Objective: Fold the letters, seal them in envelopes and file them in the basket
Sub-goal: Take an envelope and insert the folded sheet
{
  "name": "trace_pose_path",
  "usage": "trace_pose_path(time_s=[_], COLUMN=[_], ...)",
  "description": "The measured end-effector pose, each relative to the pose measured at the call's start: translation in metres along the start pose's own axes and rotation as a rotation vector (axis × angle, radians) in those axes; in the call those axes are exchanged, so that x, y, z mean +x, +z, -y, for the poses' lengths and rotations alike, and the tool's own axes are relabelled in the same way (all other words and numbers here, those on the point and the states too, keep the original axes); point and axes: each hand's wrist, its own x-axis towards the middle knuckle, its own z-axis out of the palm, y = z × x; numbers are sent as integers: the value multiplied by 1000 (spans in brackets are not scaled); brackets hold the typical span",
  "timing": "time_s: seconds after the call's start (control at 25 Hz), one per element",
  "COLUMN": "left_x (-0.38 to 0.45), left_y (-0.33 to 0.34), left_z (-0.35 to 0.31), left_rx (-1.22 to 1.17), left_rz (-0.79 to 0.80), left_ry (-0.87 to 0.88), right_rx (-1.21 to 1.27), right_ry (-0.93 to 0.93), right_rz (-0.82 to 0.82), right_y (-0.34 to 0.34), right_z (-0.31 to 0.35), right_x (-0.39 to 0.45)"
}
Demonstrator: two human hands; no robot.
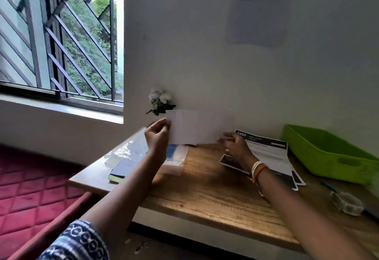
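Observation:
A white envelope (192, 127) is held upright above the wooden desk (205, 196), near the wall. My left hand (156, 136) pinches its upper left corner. My right hand (238, 146) grips its lower right edge. Printed letters (270, 153) with black headers lie flat on the desk to the right, partly under my right wrist. The green basket (328, 153) stands at the desk's far right; nothing shows inside the visible part. I cannot tell whether the envelope holds a folded letter.
A plastic packet of envelopes (174, 157) and a dark notebook (123, 169) lie at the desk's left. A clear tape dispenser (346, 202) and a blue pen (330, 185) sit at the right front. A small white-flowered plant (161, 101) stands against the wall. A red mattress (30, 190) lies left.

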Motion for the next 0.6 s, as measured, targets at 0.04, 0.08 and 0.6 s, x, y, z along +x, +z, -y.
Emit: trace_pose_path(time_s=[0.04, 0.08, 0.6], left_x=[1, 1, -20], left_y=[-1, -2, 3], left_z=[1, 1, 2], left_rx=[-50, -108, 644], left_rz=[25, 56, 487], left_ry=[-52, -105, -45], right_rx=[-17, -12, 231], right_ry=[6, -2, 223], right_rz=[-32, -62, -198], right_y=[-2, -3, -101], right_z=[-2, -3, -11], right_x=[3, 6, -33])
